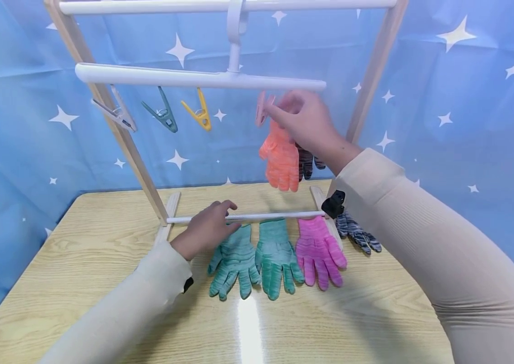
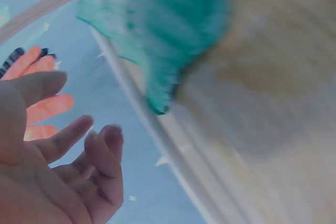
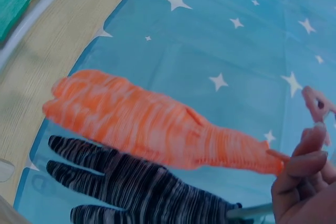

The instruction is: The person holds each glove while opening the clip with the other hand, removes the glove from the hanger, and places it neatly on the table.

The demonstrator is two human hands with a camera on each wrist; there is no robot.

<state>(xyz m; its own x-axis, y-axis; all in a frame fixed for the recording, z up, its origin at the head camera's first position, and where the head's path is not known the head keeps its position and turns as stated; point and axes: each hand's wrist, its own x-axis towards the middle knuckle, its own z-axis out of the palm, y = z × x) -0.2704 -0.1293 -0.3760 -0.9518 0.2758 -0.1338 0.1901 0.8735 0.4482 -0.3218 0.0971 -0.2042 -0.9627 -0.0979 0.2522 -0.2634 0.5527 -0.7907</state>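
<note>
My right hand is raised just under the right part of the white hanger. Its curled fingers grip the cuff of an orange knit glove, which hangs fingers down. Right by the thumb is a pink clothespin. A black striped glove hangs behind the orange one, a green clothespin at its cuff. Low at the rack's bottom bar, my left hand holds nothing, its fingers loosely bent. Two green gloves and a pink glove lie in front of that bar.
Grey, green and yellow clothespins dangle from the hanger's left half. The wooden rack posts stand on either side. Another black striped glove lies by the right foot. Behind is a blue star-patterned curtain.
</note>
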